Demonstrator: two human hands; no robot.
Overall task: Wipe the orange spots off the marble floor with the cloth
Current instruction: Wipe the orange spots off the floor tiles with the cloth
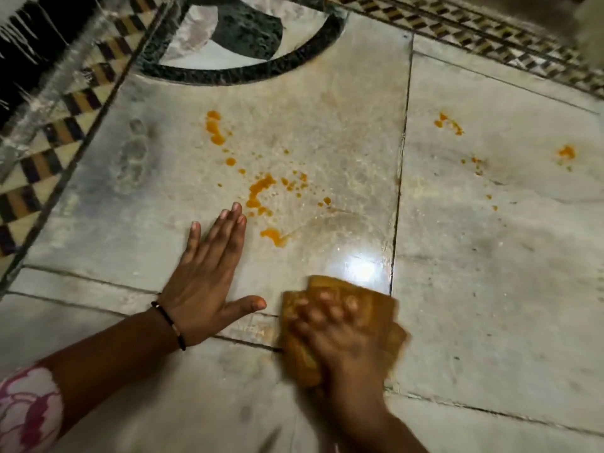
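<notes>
Orange spots (260, 188) are scattered over the pale marble floor (490, 273), with more orange spots (449, 122) on the slab to the right. An orange-brown cloth (376, 305) lies flat on the floor in the lower middle. My right hand (340, 338) presses down on the cloth with spread fingers and is blurred by motion. A wet, shiny smear (346, 243) arcs just beyond the cloth. My left hand (209, 282) rests flat on the floor with straight fingers, its fingertips just short of the nearest spots.
A dark curved inlay (248, 73) and a checkered border (68, 103) run along the far and left sides of the floor. Another patterned border (490, 34) crosses the top right. Dark joints (400, 165) separate the slabs.
</notes>
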